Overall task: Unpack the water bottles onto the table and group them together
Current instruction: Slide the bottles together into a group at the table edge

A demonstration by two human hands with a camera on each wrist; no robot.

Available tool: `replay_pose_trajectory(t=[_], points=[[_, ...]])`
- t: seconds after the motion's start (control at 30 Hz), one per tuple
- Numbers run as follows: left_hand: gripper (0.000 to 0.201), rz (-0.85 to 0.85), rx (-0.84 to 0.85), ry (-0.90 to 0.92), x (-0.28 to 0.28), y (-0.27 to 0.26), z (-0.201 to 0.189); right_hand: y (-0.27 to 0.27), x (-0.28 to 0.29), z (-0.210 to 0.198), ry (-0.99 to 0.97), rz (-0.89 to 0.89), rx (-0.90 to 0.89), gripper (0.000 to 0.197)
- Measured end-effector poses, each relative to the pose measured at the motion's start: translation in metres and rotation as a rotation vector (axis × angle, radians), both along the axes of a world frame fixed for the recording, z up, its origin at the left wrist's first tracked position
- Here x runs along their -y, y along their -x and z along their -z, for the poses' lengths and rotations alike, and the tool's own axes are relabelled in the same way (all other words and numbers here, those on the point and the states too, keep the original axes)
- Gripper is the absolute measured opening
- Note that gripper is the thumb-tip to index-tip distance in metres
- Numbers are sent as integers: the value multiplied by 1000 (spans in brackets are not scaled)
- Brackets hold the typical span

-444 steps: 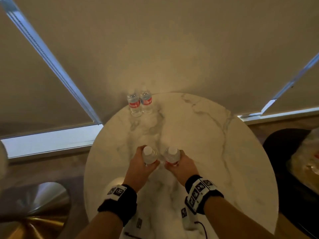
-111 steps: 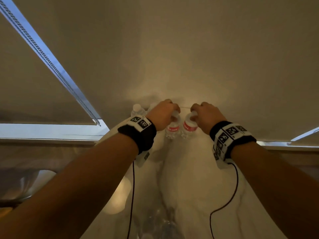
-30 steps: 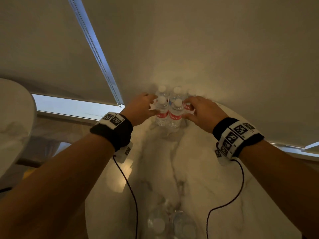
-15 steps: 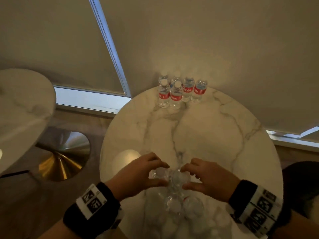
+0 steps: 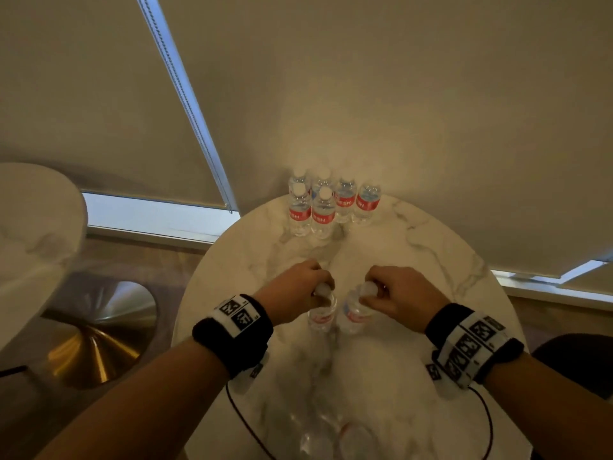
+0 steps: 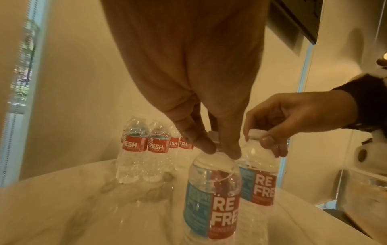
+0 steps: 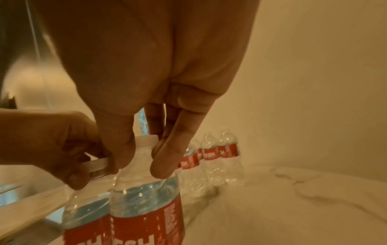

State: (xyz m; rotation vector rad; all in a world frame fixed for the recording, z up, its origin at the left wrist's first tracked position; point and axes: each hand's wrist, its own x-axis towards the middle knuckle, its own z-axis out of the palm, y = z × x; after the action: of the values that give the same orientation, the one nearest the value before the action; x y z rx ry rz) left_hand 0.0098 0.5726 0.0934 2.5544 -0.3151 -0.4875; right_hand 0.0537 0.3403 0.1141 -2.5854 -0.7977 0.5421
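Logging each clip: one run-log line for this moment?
left hand: grips bottle | right hand: grips bottle | group: far table edge

Both forearms are bare, with no sleeves showing. Each wrist wears a broad black fabric band: the left wristband [image 5: 236, 333], left of centre in the head view, carries a white strip printed with two black square-pattern markers, and the right wristband [image 5: 472, 345], at lower right, shows a longer white strip with several such markers. A small white camera unit [image 5: 442, 381] hangs under the right band, and a thin dark cable [image 5: 490, 426] trails from it; another cable [image 5: 245, 423] runs from the left wrist.
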Motion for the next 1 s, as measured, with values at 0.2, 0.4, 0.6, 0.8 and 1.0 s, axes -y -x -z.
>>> replay_pose_trajectory(t=[0.2,0.4,0.6,0.8,1.0], points=[[36,37,116,-11,17,-107,0,-100,-13,-7,63,155,95,27],[31,43,199,-16,25,-181,8,-165,-26,7,97,269,145,28],[34,-26,175,-87,17,-220,21,-187,-34,22,65,310,169,29],[30,-28,213,-131,15,-226,30,-187,-40,35,39,344,203,35],[53,-134,210,-134,18,-207,13,-181,-30,27,73,413,99,59]])
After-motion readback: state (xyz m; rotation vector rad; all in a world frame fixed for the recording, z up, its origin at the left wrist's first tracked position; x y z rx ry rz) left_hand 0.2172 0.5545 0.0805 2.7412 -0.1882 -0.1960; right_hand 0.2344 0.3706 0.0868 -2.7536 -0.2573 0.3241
